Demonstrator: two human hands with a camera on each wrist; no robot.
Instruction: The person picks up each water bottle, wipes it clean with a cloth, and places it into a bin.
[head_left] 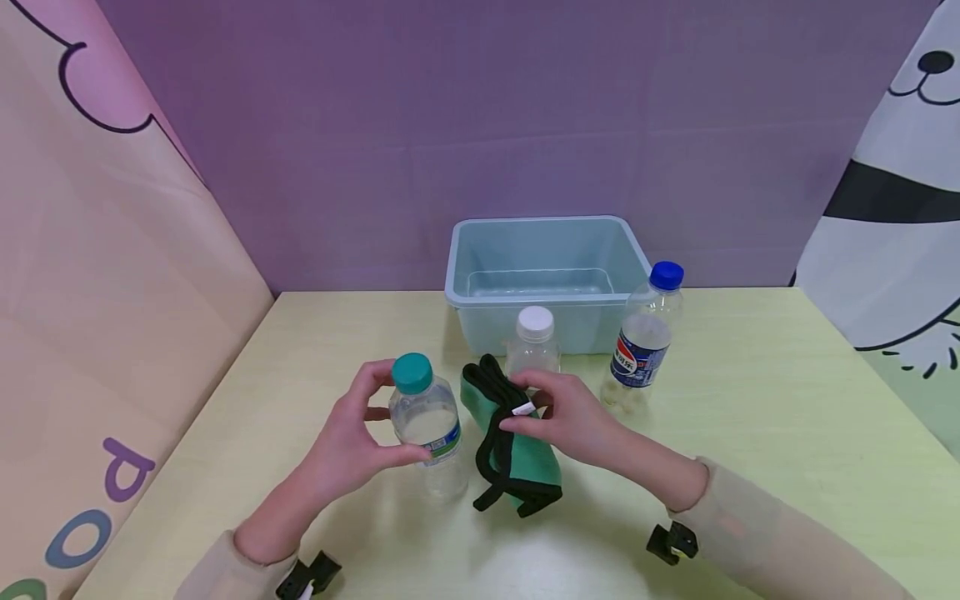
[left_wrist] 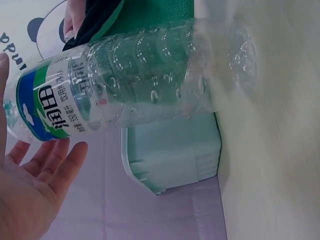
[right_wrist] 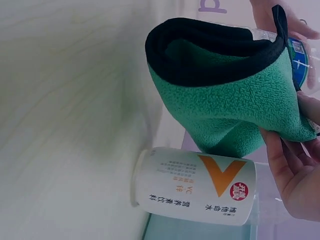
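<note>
In the head view my left hand point(head_left: 341, 458) grips a clear plastic bottle point(head_left: 429, 417) with a teal cap, thumb at the label and fingers round the far side. The bottle stands upright with its base at the table; its blue, green and white label point(left_wrist: 42, 102) shows in the left wrist view. My right hand point(head_left: 573, 417) pinches the upper part of a folded green towel point(head_left: 536, 462) with black edging and a small white tag. Its rolled lower end point(right_wrist: 220, 100) hangs close over the table in the right wrist view. The towel is just right of the bottle.
Behind the towel stands a white-capped bottle point(head_left: 536, 325), whose white label point(right_wrist: 195, 185) has an orange V. A blue-capped Pepsi bottle point(head_left: 643, 342) stands to its right. A light blue plastic bin point(head_left: 480, 325) sits at the table's back edge, against a purple backdrop point(head_left: 420, 142).
</note>
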